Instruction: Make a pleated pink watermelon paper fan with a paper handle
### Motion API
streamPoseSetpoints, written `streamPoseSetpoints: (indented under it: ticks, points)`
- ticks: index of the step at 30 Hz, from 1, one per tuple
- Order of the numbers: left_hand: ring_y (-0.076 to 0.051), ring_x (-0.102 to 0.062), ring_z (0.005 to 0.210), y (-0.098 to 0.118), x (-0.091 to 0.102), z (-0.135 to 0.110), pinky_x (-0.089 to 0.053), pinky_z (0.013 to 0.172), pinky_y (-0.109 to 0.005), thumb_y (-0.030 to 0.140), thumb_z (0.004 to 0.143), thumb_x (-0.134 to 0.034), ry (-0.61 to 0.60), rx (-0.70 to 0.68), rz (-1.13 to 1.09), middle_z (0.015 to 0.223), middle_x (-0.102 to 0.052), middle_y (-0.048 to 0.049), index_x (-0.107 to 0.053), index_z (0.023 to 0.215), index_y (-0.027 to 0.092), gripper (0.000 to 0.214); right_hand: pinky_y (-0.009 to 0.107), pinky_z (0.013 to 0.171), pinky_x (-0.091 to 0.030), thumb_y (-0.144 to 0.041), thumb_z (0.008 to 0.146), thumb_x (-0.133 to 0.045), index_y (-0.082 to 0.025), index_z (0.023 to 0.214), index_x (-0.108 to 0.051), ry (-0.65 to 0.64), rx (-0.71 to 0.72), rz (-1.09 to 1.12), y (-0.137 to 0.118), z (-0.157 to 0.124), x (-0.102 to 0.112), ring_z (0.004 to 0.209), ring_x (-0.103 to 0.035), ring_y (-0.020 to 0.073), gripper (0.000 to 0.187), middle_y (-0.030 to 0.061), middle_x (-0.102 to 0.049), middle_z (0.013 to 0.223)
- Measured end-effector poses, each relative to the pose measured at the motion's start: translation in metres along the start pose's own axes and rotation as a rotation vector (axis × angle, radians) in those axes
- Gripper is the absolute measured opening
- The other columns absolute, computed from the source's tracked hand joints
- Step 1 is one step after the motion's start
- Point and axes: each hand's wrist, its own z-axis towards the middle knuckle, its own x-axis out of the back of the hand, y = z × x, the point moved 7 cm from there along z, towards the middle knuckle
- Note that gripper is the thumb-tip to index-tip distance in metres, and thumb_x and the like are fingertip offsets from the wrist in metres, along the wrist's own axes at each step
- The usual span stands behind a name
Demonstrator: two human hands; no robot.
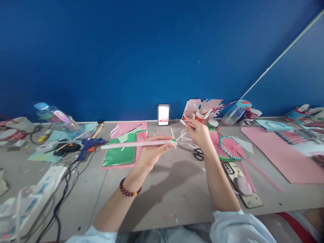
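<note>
My left hand, a beaded bracelet at its wrist, grips a long, narrow folded paper strip. The strip is pale pink and white with a green end by the thumb, and it points out to the left, roughly level above the table. To the right and a little farther off, my right hand pinches a small white strip between thumb and fingertips. Beneath the hands lie black-handled scissors and several white scraps. Green paper in a clear sleeve rests below the folded strip.
A lit phone leans on the blue wall. Pleated watermelon-coloured paper fans and another phone lie at right, beside pink paper. Paper cups stand behind. At left are a blue glue gun, a power strip and cables.
</note>
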Motion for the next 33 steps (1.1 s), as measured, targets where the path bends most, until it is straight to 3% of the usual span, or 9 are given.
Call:
streamPoseSetpoints:
  ticks: [6, 11, 14, 21, 24, 27, 31, 33]
  points:
    - [-0.014, -0.067, 0.075, -0.005, 0.002, 0.002, -0.055, 0.065, -0.022, 0.026, 0.064, -0.081, 0.016, 0.031, -0.047, 0.086, -0.073, -0.0042, -0.074, 0.083, 0.021, 0.021, 0.032, 0.08, -0.05, -0.016, 0.077, -0.054, -0.02, 0.098, -0.07, -0.035, -0.229, -0.422, 0.063, 0.013, -0.003, 0.094, -0.068, 0.0252, 0.028, 0.008, -0.075, 0.095]
    - [-0.011, -0.064, 0.068, -0.019, 0.006, 0.007, -0.051, 0.061, -0.021, 0.025, 0.067, -0.078, 0.091, 0.098, -0.04, 0.077, -0.07, -0.002, -0.072, 0.08, 0.02, 0.015, 0.031, 0.078, -0.048, -0.02, 0.08, -0.052, -0.021, 0.105, -0.069, -0.105, -0.357, -0.64, 0.096, 0.014, -0.019, 0.098, -0.065, 0.0258, 0.03, 0.0113, -0.072, 0.1]
    - [-0.011, -0.062, 0.065, -0.033, 0.007, 0.013, -0.05, 0.063, -0.022, 0.024, 0.065, -0.079, 0.096, 0.172, -0.06, 0.07, -0.068, -0.0012, -0.071, 0.073, 0.017, 0.013, 0.033, 0.077, -0.048, -0.018, 0.083, -0.048, -0.018, 0.108, -0.067, -0.141, -0.4, -0.691, 0.111, 0.013, -0.03, 0.097, -0.065, 0.0275, 0.031, 0.0153, -0.07, 0.101]
    - [-0.012, -0.064, 0.066, -0.052, -0.002, 0.022, -0.053, 0.07, -0.028, 0.025, 0.061, -0.083, -0.081, 0.254, -0.179, 0.071, -0.07, -0.0035, -0.072, 0.074, 0.016, 0.019, 0.032, 0.074, -0.048, -0.007, 0.078, -0.049, -0.012, 0.099, -0.069, -0.232, -0.41, -0.663, 0.133, 0.01, -0.043, 0.094, -0.066, 0.0284, 0.029, 0.0193, -0.07, 0.098]
    - [-0.013, -0.065, 0.069, -0.051, 0.001, 0.023, -0.052, 0.07, -0.027, 0.029, 0.062, -0.082, -0.09, 0.234, -0.18, 0.074, -0.072, -0.0039, -0.073, 0.076, 0.017, 0.021, 0.033, 0.081, -0.047, -0.011, 0.078, -0.054, -0.011, 0.091, -0.071, -0.257, -0.35, -0.622, 0.124, 0.013, -0.042, 0.097, -0.065, 0.0287, 0.021, 0.0187, -0.071, 0.096]
    - [-0.014, -0.066, 0.072, -0.049, 0.004, 0.023, -0.053, 0.071, -0.027, 0.031, 0.062, -0.083, -0.075, 0.232, -0.172, 0.077, -0.073, -0.0051, -0.072, 0.078, 0.016, 0.024, 0.032, 0.083, -0.047, -0.023, 0.082, -0.057, -0.016, 0.095, -0.07, -0.261, -0.261, -0.535, 0.095, 0.016, -0.034, 0.095, -0.065, 0.0245, 0.02, 0.0115, -0.072, 0.098]
    - [-0.018, -0.067, 0.076, -0.046, 0.009, 0.023, -0.053, 0.071, -0.03, 0.032, 0.058, -0.084, -0.006, 0.252, -0.127, 0.078, -0.072, -0.0065, -0.072, 0.078, 0.015, 0.029, 0.029, 0.079, -0.049, -0.032, 0.086, -0.056, -0.02, 0.095, -0.069, -0.231, 0.056, -0.015, 0.016, 0.007, -0.017, 0.085, -0.065, 0.0176, 0.02, 0.0046, -0.072, 0.096]
    - [-0.019, -0.067, 0.077, -0.043, 0.013, 0.022, -0.052, 0.069, -0.03, 0.034, 0.058, -0.084, 0.035, 0.24, -0.073, 0.078, -0.072, -0.0069, -0.072, 0.077, 0.015, 0.03, 0.03, 0.08, -0.05, -0.036, 0.084, -0.061, -0.021, 0.099, -0.067, -0.324, 0.182, 0.158, -0.021, -0.006, -0.015, 0.086, -0.064, 0.0173, 0.022, 0.0046, -0.071, 0.1]
